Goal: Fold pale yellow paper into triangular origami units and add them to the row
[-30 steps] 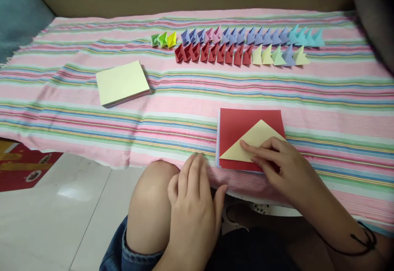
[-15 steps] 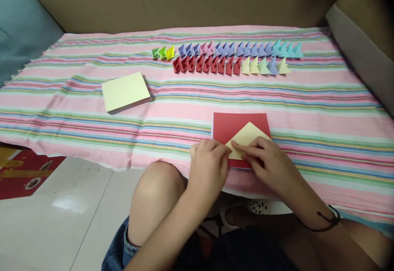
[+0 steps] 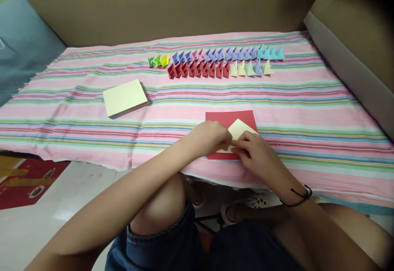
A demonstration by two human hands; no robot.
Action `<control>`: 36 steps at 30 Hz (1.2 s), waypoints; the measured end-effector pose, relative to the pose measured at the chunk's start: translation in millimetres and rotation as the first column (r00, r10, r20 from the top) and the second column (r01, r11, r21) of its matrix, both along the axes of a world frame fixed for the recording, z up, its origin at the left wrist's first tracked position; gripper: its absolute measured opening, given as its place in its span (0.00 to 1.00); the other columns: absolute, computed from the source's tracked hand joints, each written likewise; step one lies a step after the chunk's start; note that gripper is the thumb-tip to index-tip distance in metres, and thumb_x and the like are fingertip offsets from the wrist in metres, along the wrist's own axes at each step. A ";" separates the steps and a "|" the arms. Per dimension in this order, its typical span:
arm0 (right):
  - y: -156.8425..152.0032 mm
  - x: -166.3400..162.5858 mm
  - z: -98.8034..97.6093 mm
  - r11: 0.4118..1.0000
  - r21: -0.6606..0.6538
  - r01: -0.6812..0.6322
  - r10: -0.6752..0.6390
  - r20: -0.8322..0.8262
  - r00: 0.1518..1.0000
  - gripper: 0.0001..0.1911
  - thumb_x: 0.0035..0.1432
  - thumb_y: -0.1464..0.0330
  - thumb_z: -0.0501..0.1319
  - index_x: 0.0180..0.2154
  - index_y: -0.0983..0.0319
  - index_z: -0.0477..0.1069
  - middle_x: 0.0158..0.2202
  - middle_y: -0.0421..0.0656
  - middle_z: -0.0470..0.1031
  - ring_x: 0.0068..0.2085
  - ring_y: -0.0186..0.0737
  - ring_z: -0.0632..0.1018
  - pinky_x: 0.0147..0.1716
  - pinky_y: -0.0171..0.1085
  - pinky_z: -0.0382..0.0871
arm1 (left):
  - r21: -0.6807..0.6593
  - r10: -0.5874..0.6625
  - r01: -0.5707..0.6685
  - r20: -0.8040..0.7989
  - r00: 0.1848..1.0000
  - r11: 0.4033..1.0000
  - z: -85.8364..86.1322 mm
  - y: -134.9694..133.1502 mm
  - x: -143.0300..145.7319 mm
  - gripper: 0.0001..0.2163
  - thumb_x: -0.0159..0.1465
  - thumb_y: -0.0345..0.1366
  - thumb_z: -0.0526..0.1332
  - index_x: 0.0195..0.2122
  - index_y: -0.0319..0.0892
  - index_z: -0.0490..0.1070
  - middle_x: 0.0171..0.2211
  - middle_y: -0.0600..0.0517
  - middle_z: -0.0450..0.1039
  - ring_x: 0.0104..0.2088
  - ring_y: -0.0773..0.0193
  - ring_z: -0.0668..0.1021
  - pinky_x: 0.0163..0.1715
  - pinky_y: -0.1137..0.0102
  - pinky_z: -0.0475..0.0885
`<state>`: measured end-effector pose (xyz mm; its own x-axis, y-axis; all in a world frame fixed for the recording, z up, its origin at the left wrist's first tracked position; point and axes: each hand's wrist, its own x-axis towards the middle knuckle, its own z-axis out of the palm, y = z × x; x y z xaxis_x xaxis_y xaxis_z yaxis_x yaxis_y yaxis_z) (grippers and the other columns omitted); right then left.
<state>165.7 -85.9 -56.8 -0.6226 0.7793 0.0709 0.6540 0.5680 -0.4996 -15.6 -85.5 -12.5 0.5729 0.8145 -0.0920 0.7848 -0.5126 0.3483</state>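
Note:
A pale yellow paper triangle (image 3: 240, 128) lies on a red paper square (image 3: 226, 118) near the front edge of a striped cloth. My left hand (image 3: 209, 137) pinches the triangle's left corner with curled fingers. My right hand (image 3: 257, 156) presses on its lower edge, fingers closed against the paper. Both hands meet at the fold and hide the triangle's lower part.
Two rows of small folded paper pieces (image 3: 215, 61) in green, purple, pink, red, yellow and blue stand at the back. A stack of pale yellow sheets (image 3: 124, 97) lies to the left. The striped cloth (image 3: 308, 111) covers the surface. A cushion (image 3: 351, 53) rises at the right.
My left hand has come up from my knee to the triangle's left corner. My right hand has slid left along the lower edge. The view has pulled back and shifted.

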 end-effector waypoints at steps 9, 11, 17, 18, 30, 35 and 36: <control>0.9 -1.0 0.8 1.000 0.000 -0.011 0.011 0.006 1.000 0.12 0.56 0.74 0.55 0.36 0.60 0.77 0.29 0.43 0.65 0.33 0.41 0.66 0.34 0.39 0.59 | -0.019 -0.169 0.179 0.243 0.955 0.984 -12.6 -0.9 -15.2 0.06 0.61 0.30 0.57 0.33 0.39 0.74 0.30 0.50 0.74 0.32 0.66 0.75 0.32 0.73 0.65; 1.3 -1.0 -0.6 1.000 0.000 -0.011 0.011 -0.002 1.000 0.13 0.56 0.74 0.55 0.38 0.58 0.77 0.29 0.43 0.65 0.33 0.41 0.66 0.34 0.39 0.59 | -0.023 -0.168 0.180 0.253 0.953 0.983 -13.7 -2.3 -16.9 0.06 0.61 0.30 0.56 0.34 0.38 0.73 0.32 0.49 0.74 0.33 0.65 0.75 0.33 0.73 0.66; 1.0 -0.9 -3.7 1.000 0.017 -0.004 0.004 -0.035 0.999 0.17 0.56 0.75 0.55 0.44 0.57 0.76 0.29 0.43 0.64 0.33 0.41 0.67 0.34 0.39 0.61 | 0.004 -0.233 0.242 0.286 0.929 0.970 -11.8 -6.3 -23.9 0.09 0.61 0.25 0.55 0.40 0.38 0.72 0.37 0.45 0.74 0.40 0.60 0.74 0.41 0.67 0.67; 0.9 -0.9 -3.9 1.000 0.020 -0.002 0.002 -0.039 0.999 0.17 0.56 0.75 0.55 0.45 0.56 0.76 0.29 0.43 0.65 0.33 0.42 0.67 0.34 0.39 0.61 | 0.000 -0.237 0.248 0.290 0.927 0.969 -11.3 -6.7 -25.2 0.09 0.60 0.25 0.55 0.40 0.38 0.72 0.38 0.44 0.74 0.40 0.60 0.73 0.41 0.67 0.67; 1.2 -0.6 -5.6 0.999 0.032 -0.008 0.009 -0.043 0.999 0.19 0.57 0.75 0.55 0.49 0.56 0.73 0.28 0.44 0.65 0.33 0.41 0.67 0.33 0.39 0.61 | -0.192 -0.222 0.307 0.369 0.903 0.932 -6.5 -1.2 -39.5 0.15 0.58 0.27 0.61 0.47 0.40 0.71 0.46 0.42 0.73 0.47 0.59 0.73 0.45 0.66 0.67; 0.5 -1.3 -4.4 0.999 0.033 -0.007 0.009 -0.047 0.999 0.19 0.58 0.75 0.55 0.49 0.56 0.73 0.28 0.43 0.66 0.33 0.42 0.67 0.33 0.39 0.61 | -0.321 -0.173 0.319 0.410 0.896 0.892 -1.4 1.2 -44.7 0.19 0.59 0.27 0.60 0.52 0.42 0.69 0.50 0.44 0.71 0.48 0.61 0.74 0.45 0.69 0.67; 0.5 -1.3 -4.5 0.999 0.033 -0.007 0.009 -0.045 0.999 0.19 0.58 0.75 0.55 0.49 0.56 0.73 0.28 0.44 0.66 0.33 0.42 0.67 0.33 0.39 0.61 | -0.336 -0.145 0.296 0.409 0.901 0.894 -1.4 1.1 -43.8 0.17 0.60 0.28 0.59 0.51 0.42 0.70 0.50 0.44 0.72 0.46 0.62 0.75 0.44 0.70 0.68</control>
